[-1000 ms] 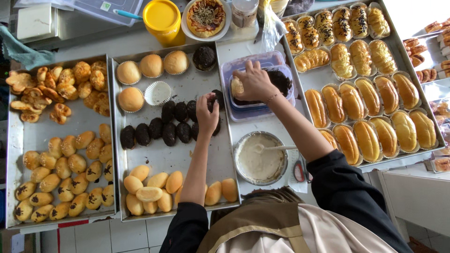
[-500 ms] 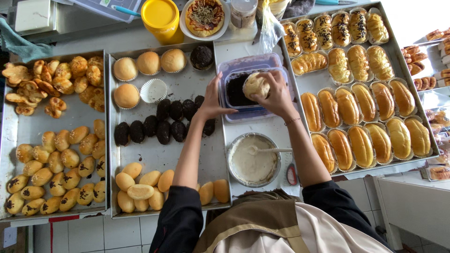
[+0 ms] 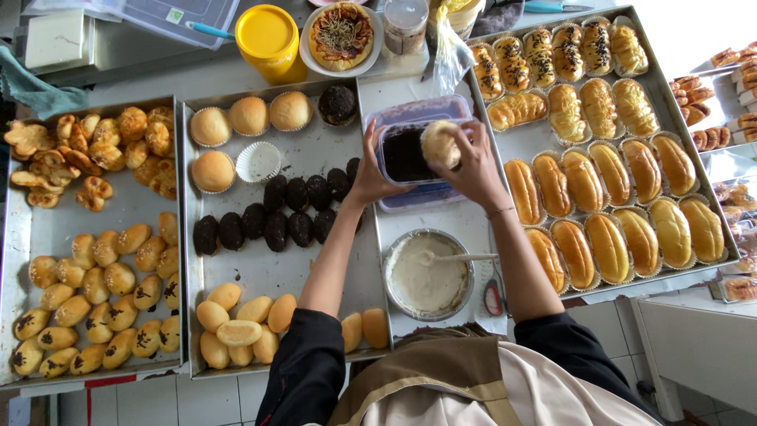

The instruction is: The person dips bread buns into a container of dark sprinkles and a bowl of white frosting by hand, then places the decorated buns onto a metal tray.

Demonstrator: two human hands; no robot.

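Overhead, a person in dark sleeves and a brown apron works at a bakery counter crowded with trays. Their right hand [image 3: 473, 166] closes around a pale round bun [image 3: 440, 143], fingers curled over its far side, and holds it over a clear plastic tub [image 3: 418, 154] filled with dark crumbs. Their left hand [image 3: 371, 177] is spread open, fingers resting against the tub's left wall, gripping nothing else. Just below the tub sits a round metal bowl [image 3: 427, 274] of white cream with a spoon handle [image 3: 465, 256] lying across its rim. To the left, a steel tray [image 3: 260, 268] carries a row of dark-coated buns [image 3: 276, 221], plain golden rolls at the front edge, and a few buns in paper cups [image 3: 248, 117] at the back. To the right, another tray [image 3: 544, 134] holds long glazed loaves [image 3: 623, 229] in rows. A yellow lidded jar [image 3: 268, 35] stands behind.
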